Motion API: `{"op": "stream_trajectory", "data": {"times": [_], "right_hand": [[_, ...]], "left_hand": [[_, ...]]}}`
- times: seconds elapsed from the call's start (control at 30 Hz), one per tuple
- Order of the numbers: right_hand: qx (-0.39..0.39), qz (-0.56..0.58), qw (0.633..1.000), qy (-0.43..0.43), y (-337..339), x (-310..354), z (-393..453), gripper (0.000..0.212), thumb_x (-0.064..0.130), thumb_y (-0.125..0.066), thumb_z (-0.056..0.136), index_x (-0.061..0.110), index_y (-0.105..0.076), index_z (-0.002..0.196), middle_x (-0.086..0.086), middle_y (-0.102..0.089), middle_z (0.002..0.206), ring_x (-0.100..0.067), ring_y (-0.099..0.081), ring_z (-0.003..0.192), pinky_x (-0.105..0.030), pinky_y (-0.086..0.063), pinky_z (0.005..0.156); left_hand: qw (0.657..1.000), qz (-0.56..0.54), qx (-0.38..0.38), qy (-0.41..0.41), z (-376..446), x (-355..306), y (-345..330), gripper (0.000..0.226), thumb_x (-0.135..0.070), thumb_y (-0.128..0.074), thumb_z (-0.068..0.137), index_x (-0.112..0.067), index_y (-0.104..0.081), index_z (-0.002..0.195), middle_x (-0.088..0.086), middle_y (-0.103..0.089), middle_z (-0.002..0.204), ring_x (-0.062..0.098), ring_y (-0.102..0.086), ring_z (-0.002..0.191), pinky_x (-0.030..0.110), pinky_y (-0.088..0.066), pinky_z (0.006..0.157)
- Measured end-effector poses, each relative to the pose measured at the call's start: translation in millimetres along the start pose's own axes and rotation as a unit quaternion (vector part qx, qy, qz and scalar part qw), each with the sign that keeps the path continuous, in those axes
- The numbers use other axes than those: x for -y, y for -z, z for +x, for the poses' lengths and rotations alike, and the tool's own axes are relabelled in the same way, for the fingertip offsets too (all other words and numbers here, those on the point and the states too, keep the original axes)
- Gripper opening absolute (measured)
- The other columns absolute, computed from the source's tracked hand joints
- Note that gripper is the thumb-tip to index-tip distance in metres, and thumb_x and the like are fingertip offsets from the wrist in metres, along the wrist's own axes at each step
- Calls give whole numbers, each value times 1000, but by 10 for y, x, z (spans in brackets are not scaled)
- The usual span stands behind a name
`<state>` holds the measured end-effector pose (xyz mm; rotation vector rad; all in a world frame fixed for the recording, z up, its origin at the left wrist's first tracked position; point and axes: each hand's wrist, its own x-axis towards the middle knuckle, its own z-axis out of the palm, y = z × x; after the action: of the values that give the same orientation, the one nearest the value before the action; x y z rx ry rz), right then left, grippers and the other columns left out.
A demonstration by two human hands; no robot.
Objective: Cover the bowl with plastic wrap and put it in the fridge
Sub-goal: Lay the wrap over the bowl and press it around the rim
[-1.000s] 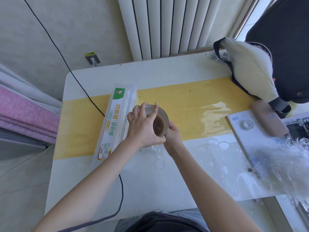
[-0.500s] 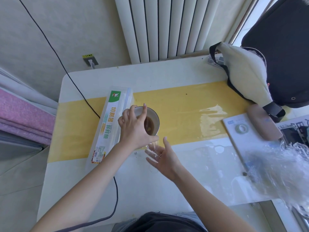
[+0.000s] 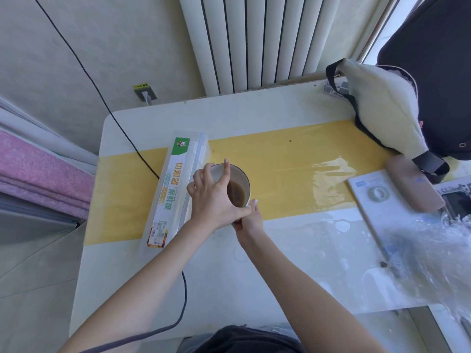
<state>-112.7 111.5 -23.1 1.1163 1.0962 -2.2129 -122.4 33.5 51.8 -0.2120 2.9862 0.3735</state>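
We count one round white ceramic bowl point(image 3: 237, 186) holding brown liquid, standing on the yellow band of the white worktop point(image 3: 153, 289), just beside one long clear box of plastic wrap with a green and white label point(image 3: 173, 192). Two bare hands are on the bowl. The left hand point(image 3: 212, 197) arches over the near-left rim, fingers curled around it and one fingertip laid on the far edge. The right hand point(image 3: 248, 217) curls against the bowl's near side below the left thumb, its fingers mostly hidden behind the bowl and the left hand. One black cable point(image 3: 127, 138) runs across the worktop's left part. At the right we see one cream padded bag with black straps point(image 3: 382, 113), one white booklet point(image 3: 382, 197) and one crumpled mass of clear film point(image 3: 433, 253), cut off by the frame edge. Whether film already covers the bowl we cannot tell; it is too transparent to make out. Half a second ago the right hand lay open, palm up, apart from the bowl; now it is back against the bowl's side, while the left hand has kept its hold.
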Motion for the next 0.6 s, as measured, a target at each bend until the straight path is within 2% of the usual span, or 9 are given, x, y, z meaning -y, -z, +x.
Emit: {"op": "stream_trajectory", "data": {"times": [0.07,0.13,0.23,0.3,0.4,0.47,0.5,0.53,0.6], "right_hand": [[18,-5,1000,1,-1,-34,88,24,35,-30,104,30,-41,124,-2,-63,95,-19,-61,81,-26,-52,62],[49,3,999,-6,0,-90,164,27,30,-34,104,22,-51,123,-2,-67,97,-19,-65,84,-26,-53,62],[122,24,992,9,-28,-140,211,38,19,-49,90,9,-56,126,-11,-64,115,-27,-62,106,-37,-50,90],[161,36,986,-2,-68,-135,179,48,19,-56,81,6,-54,127,-12,-61,120,-27,-59,111,-39,-46,96],[222,38,974,-32,-91,-140,187,50,21,-72,69,9,-59,116,-7,-66,109,-20,-65,101,-34,-52,86],[254,62,964,-49,-108,-124,176,28,14,-59,83,10,-58,111,-6,-69,99,-18,-69,92,-33,-56,79],[257,82,961,-65,-121,-123,161,21,10,-49,88,10,-59,107,-5,-71,93,-17,-70,86,-31,-57,77],[258,110,956,-81,-164,-91,82,20,8,-49,87,9,-61,102,-5,-72,86,-17,-71,81,-30,-58,74],[245,157,952,-92,-239,-66,-58,18,14,-67,74,7,-69,90,-7,-71,81,-20,-71,76,-29,-57,69]], "left_hand": [[1000,8,1,-3,13,0,-11,112,-76,-58,55,-31,-18,149,9,-25,146,31,-22,133,48,-26,102],[1000,20,6,-6,13,7,-29,112,-72,-62,56,-31,-15,149,10,-23,147,32,-20,134,48,-25,102],[999,38,23,-23,1,37,-26,115,-67,-65,55,-32,-13,150,9,-19,148,31,-17,133,48,-23,104],[998,48,25,-35,9,64,-5,116,-65,-66,53,-32,-12,150,9,-18,148,30,-16,132,46,-22,103],[998,41,28,-31,15,94,5,116,-63,-67,52,-33,-13,150,9,-18,148,30,-17,132,46,-22,103],[999,33,25,-20,8,107,-2,116,-64,-67,52,-33,-14,150,9,-20,148,31,-18,133,47,-23,104],[999,27,23,-15,4,112,-5,115,-64,-66,52,-33,-14,150,8,-20,148,31,-19,133,47,-24,104],[999,22,22,-13,8,112,-5,115,-64,-65,51,-33,-14,150,8,-21,148,31,-19,133,48,-24,104],[1000,13,20,-12,20,103,6,115,-64,-61,49,-33,-15,150,8,-22,148,31,-20,133,47,-24,103]]}}
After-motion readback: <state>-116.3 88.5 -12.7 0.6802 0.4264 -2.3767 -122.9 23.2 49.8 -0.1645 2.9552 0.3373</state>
